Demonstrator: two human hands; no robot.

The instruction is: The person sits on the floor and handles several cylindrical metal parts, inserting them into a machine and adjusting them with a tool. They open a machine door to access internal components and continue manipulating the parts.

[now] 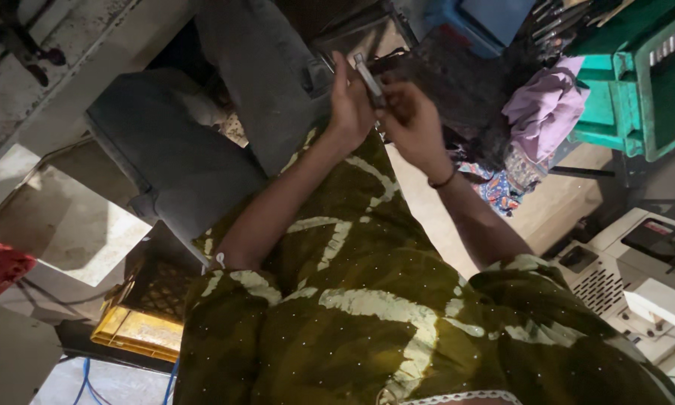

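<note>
Both my hands are raised together in front of my chest, over my olive-green patterned dress (367,300). My left hand (348,105) grips a small, thin grey metal tool (370,79) that stands up between its fingers. My right hand (412,124), with a dark band at the wrist, pinches the same tool from the other side. A piece of dark fabric (457,82) lies just beyond the hands. Whether it touches the tool is hidden. Grey cloth (262,82) lies to the left of the hands.
A green plastic crate (637,82) stands at the upper right, with a lilac cloth (544,109) and a patterned cloth (502,184) beside it. A white sewing machine (637,270) sits at the lower right, a yellow crate (138,326) at the lower left, and a blue bin (480,22) at the top.
</note>
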